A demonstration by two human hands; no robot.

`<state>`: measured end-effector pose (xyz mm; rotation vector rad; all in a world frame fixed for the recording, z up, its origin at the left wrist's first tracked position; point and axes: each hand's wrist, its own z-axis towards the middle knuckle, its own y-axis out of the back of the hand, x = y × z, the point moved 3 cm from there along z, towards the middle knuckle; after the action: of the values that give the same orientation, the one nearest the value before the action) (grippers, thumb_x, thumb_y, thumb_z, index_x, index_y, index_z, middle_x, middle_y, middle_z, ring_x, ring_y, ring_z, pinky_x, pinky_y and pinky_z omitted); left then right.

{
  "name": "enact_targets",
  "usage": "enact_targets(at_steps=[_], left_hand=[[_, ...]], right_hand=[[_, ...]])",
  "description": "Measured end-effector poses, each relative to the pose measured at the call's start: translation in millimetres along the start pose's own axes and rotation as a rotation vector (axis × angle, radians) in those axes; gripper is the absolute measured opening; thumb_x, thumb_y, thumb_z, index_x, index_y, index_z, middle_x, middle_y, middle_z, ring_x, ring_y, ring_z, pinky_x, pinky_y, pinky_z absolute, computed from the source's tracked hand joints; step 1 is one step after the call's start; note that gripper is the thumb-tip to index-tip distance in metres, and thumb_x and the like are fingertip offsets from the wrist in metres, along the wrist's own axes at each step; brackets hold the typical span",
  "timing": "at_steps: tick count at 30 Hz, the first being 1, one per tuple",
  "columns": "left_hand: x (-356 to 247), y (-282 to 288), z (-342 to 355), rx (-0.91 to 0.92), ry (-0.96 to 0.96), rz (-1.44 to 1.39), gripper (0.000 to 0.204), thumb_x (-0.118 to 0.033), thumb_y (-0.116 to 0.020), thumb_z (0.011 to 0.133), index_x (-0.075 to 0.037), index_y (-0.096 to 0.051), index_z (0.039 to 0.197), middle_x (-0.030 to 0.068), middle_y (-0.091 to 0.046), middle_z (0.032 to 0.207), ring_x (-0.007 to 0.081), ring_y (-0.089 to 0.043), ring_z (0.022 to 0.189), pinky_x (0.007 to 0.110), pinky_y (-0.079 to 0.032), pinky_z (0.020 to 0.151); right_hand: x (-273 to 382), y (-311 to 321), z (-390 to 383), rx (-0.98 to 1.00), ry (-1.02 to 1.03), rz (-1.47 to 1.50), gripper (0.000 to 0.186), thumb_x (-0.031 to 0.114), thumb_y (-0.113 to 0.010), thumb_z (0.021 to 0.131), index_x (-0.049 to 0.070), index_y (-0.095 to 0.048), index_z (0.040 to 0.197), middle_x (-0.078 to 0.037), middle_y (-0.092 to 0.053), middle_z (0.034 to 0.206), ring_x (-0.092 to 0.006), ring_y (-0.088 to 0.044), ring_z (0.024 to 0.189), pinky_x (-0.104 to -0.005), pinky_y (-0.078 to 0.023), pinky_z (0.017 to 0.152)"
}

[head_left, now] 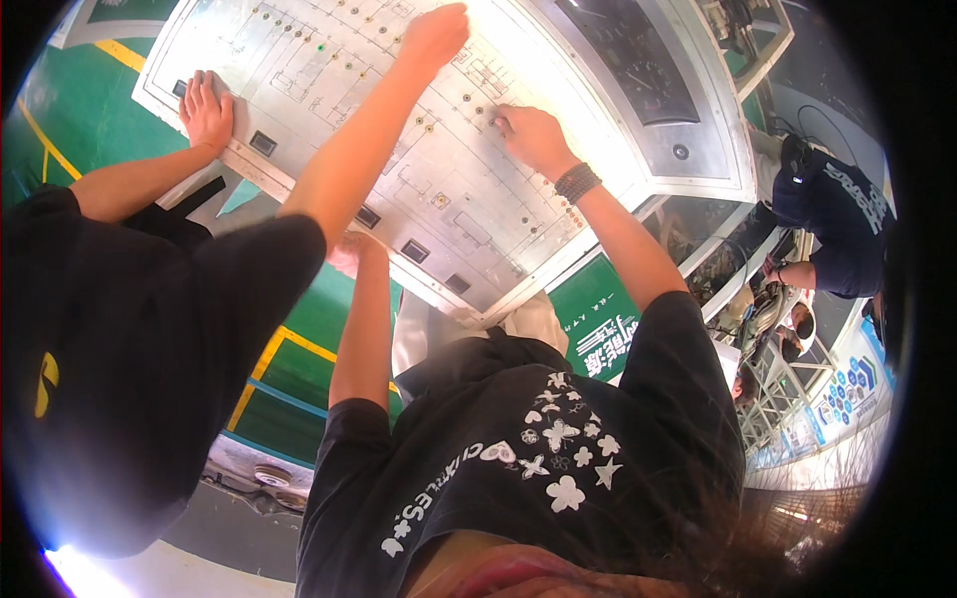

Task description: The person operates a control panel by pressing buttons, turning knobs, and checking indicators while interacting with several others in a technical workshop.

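A large silver metal panel (469,214) with engraved lines, small round fittings and dark rectangular slots lies tilted in front of me. My right hand (533,135), a beaded band on its wrist, rests on the panel's middle with its fingertips pinched at a small round fitting (498,122). My left hand (349,251) is at the panel's near edge, partly hidden behind a co-worker's arm, and its grip is unclear. The co-worker in a black shirt stands at my left, with one hand (206,108) flat on the panel's left edge and the other hand (436,35) reaching to its far part.
Below the panel is a green floor (60,120) with yellow lines. A grey console with a dark gauge window (638,70) adjoins the panel at the upper right. Another person in dark blue (832,224) bends over cables and a metal frame at the right.
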<state>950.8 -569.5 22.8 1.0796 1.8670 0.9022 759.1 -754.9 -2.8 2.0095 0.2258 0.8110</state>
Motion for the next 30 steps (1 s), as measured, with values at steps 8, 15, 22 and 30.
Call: enact_targets(at_steps=[8, 15, 22, 30], left_hand=[[95, -38, 60, -0.254, 0.365, -0.069, 0.043, -0.032, -0.026, 0.087, -0.008, -0.057, 0.105, 0.0141, -0.061, 0.098, 0.0314, -0.060, 0.087, 0.044, -0.047, 0.076], [72, -16, 40, -0.180, 0.433, -0.136, 0.044, -0.034, -0.024, 0.089, -0.011, -0.057, 0.108, 0.0114, -0.061, 0.101, 0.0308, -0.059, 0.090, 0.043, -0.047, 0.078], [81, -31, 48, -0.230, 0.383, -0.119, 0.044, -0.036, -0.026, 0.089, -0.011, -0.057, 0.108, 0.0115, -0.061, 0.101, 0.0292, -0.059, 0.091, 0.042, -0.048, 0.078], [93, -39, 51, -0.405, 0.300, -0.070, 0.040, -0.038, -0.035, 0.090, -0.009, -0.056, 0.108, 0.0123, -0.061, 0.101, 0.0222, -0.060, 0.088, 0.036, -0.049, 0.074]], right_hand=[[2, 6, 3, 0.013, 0.014, -0.076, 0.015, 0.008, -0.050, 0.076, 0.001, -0.061, 0.083, -0.018, -0.058, 0.066, -0.0323, -0.059, 0.067, -0.0394, -0.046, 0.060], [14, -7, 5, -0.108, 0.070, -0.215, 0.010, 0.003, -0.051, 0.067, 0.000, -0.058, 0.073, -0.018, -0.058, 0.064, -0.0321, -0.059, 0.063, -0.0399, -0.046, 0.056], [15, -28, 10, -0.157, 0.001, -0.394, 0.008, 0.005, -0.055, 0.064, 0.006, -0.061, 0.059, -0.013, -0.060, 0.058, -0.0241, -0.060, 0.055, -0.0347, -0.046, 0.048], [52, -31, 30, 0.330, -0.208, -0.638, 0.006, 0.008, -0.066, 0.053, 0.010, -0.065, 0.059, -0.004, -0.061, 0.056, -0.0175, -0.060, 0.051, -0.0344, -0.045, 0.036]])
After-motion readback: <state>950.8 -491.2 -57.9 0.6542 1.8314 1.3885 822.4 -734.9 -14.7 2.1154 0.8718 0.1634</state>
